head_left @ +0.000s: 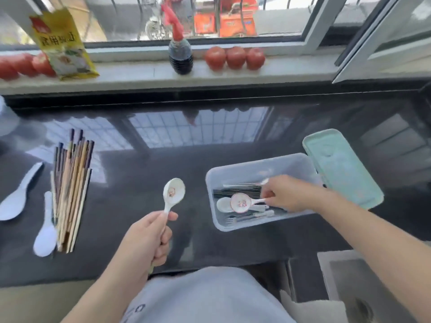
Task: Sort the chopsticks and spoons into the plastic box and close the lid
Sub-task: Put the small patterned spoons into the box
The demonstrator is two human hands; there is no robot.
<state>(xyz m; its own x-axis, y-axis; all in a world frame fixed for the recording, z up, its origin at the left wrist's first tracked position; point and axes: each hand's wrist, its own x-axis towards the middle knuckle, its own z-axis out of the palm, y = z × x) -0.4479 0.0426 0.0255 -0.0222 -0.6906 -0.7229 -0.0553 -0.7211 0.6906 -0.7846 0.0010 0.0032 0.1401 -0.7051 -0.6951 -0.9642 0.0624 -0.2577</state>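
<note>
Plastic box (235,226), clear and rectangular, on the dark glossy counter (140,183) right of centre, lid off. Inside lie a layer of dark chopsticks (235,192), two white round-bowled spoons, the upper one a patterned spoon (241,202) with a red motif, and at least one small fork (235,220) near the front wall; other pale handles there are too blurred to count. The right hand (286,194) reaches into the box from the right, its fingertips pinching the handle of the patterned spoon. The mint-green lid (342,166) rests on the counter touching the box's right end, inner face up. The left hand (149,238) is curled around the handle of a second patterned spoon (173,191), held bowl-up above the counter left of the box. At far left lies one bundle of unsorted chopsticks (71,190), too many to count, with two plain white spoons beside it: a large one (18,197) further left and a smaller one (46,234) touching the bundle. On the windowsill (144,75) stand one dark sauce bottle (180,54), three tomatoes (235,57) to its right, a further group of tomatoes at far left, and one yellow packet (63,45).
</note>
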